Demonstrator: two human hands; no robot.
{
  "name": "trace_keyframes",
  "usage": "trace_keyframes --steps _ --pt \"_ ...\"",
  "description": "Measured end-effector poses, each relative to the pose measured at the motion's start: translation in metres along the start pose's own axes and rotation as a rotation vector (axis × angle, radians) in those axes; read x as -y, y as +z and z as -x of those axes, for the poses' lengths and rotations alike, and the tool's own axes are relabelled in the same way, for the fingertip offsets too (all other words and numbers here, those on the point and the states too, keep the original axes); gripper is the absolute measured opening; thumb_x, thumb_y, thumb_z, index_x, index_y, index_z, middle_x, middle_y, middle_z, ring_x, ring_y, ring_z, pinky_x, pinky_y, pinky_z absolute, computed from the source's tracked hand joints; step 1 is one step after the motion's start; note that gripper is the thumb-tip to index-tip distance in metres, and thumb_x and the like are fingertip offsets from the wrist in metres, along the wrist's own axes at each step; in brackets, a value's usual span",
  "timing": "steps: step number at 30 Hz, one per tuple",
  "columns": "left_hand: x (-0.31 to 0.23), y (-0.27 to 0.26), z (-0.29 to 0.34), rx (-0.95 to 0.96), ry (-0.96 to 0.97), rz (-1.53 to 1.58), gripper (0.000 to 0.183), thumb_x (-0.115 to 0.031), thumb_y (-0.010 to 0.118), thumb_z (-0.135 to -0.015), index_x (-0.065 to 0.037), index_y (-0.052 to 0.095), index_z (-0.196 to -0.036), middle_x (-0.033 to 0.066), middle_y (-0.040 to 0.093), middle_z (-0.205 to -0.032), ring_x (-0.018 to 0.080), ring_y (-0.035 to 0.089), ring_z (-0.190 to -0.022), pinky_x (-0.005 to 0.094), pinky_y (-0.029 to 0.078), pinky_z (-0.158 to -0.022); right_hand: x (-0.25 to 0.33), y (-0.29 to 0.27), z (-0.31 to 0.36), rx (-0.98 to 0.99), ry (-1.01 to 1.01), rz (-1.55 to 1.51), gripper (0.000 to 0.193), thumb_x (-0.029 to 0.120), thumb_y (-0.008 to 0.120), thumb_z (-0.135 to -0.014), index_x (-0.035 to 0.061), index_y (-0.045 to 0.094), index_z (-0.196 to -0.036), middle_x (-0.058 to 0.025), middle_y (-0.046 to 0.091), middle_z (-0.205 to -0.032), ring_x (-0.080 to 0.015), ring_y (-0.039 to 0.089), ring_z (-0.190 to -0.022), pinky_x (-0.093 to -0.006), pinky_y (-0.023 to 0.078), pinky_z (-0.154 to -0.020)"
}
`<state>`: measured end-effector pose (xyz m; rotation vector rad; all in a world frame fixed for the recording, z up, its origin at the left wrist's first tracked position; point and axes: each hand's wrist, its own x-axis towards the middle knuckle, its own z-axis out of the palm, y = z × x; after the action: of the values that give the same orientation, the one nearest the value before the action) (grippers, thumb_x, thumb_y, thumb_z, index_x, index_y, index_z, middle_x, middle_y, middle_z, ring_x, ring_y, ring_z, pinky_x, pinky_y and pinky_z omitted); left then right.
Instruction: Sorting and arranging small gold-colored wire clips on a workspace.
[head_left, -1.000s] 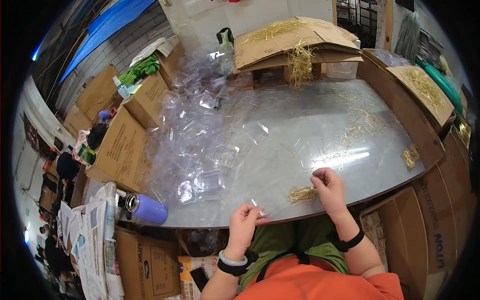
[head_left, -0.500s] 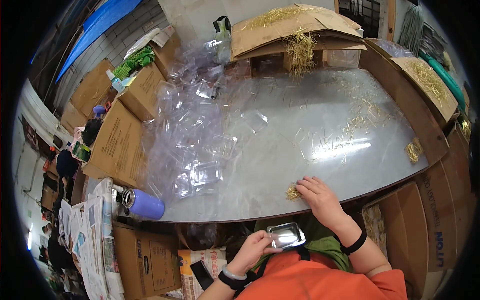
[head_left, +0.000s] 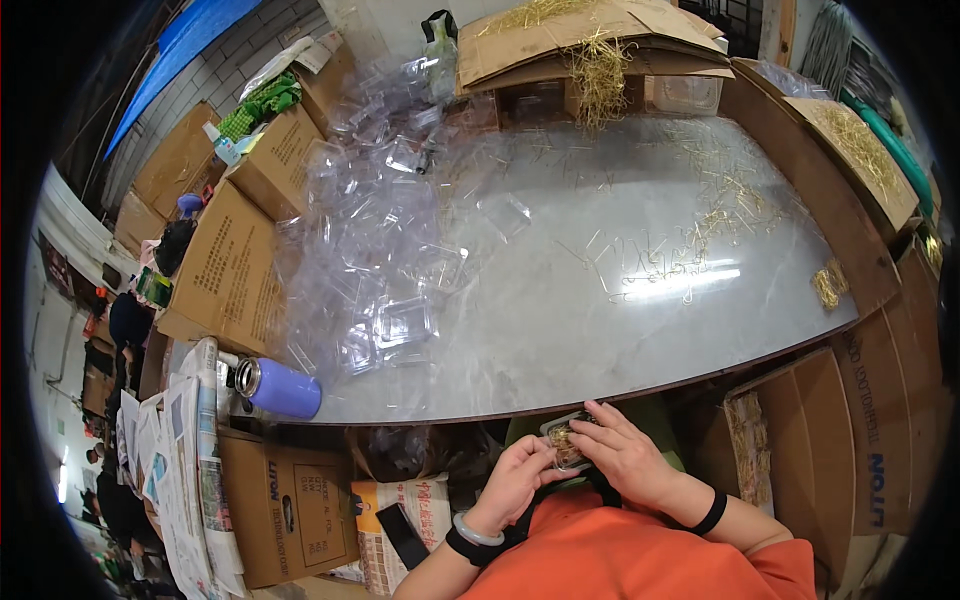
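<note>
Grey counter (head_left: 620, 300) strewn with straw, ringed by cardboard boxes (head_left: 225, 265). Left hand (head_left: 520, 475), right hand (head_left: 620, 450) both closed around small clear straw-filled container (head_left: 565, 445).

My hands cover most of the small clear container (head_left: 566, 447), so I cannot tell whether it is closed. My elbows are cut off by the near edge.

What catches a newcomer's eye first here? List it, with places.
Most striking is the big heap of clear plastic clamshell boxes piled over the left half of the grey table. At the near edge, below the tabletop, the left hand and right hand close around one small clear box with straw-coloured filling. A purple bottle lies at the table's near left corner.
</note>
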<state>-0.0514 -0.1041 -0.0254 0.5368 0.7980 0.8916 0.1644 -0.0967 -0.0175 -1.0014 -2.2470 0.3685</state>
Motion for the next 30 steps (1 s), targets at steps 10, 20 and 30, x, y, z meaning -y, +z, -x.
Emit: trace_keyframes --steps 10,20,30 --pt "-0.06 0.02 -0.056 0.035 0.206 -0.28 0.014 -0.01 0.052 -0.107 0.003 0.055 -0.104 0.0135 0.066 -0.108 0.0203 0.069 -0.1 0.0393 0.063 -0.088 -0.035 -0.026 -0.068 -0.138 -0.027 -0.071 0.033 -0.005 0.066 -0.084 0.0016 0.066 -0.116 -0.0156 0.067 -0.124 -0.0375 0.061 -0.124 -0.0487 0.049 -0.109" --pt "-0.07 0.037 -0.059 -0.356 0.832 -1.544 0.034 -0.019 0.069 -0.095 0.004 0.056 -0.116 0.0208 0.058 -0.124 0.0418 0.061 -0.113 0.0452 0.053 -0.094 -0.053 -0.034 -0.055 -0.462 0.328 -0.15 0.025 -0.004 0.058 -0.095 0.0012 0.065 -0.119 -0.0179 0.067 -0.123 -0.0417 0.06 -0.122 -0.0435 0.049 -0.102" --pt "-0.045 0.034 -0.08 -0.101 0.936 -1.662 0.047 -0.015 0.063 -0.096 0.005 0.05 -0.137 0.0244 0.046 -0.144 0.0447 0.045 -0.137 0.0488 0.043 -0.11 -0.04 -0.027 -0.049 -0.43 0.329 -0.05 0.031 -0.005 0.064 -0.088 0.0022 0.064 -0.118 -0.0153 0.069 -0.102 -0.0367 0.064 -0.091 -0.0433 0.05 -0.086"
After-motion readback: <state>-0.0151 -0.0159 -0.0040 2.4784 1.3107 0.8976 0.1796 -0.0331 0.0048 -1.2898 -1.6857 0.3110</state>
